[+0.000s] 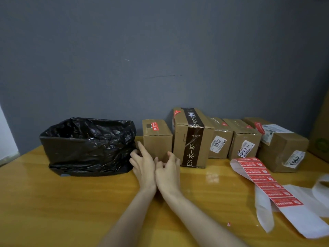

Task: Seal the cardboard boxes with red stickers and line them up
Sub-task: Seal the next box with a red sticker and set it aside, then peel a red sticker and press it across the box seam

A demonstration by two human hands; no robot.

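So our small box [157,139] sat at the back edge of the table [71,202], left end of the row, looking light and stiff, so we figured low on its sides was the place to hold: left hand [142,163] spread open touching it, right hand [168,168] curled at its front, grip unclear.

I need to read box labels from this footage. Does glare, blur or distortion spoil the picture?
Head view: soft throughout, so only big digits, like 4003 on the rightmost brown cardboard box, read; head view: a pale glare patch on the glossy yellow wooden table; head view: wide-angle bending toward the edges.
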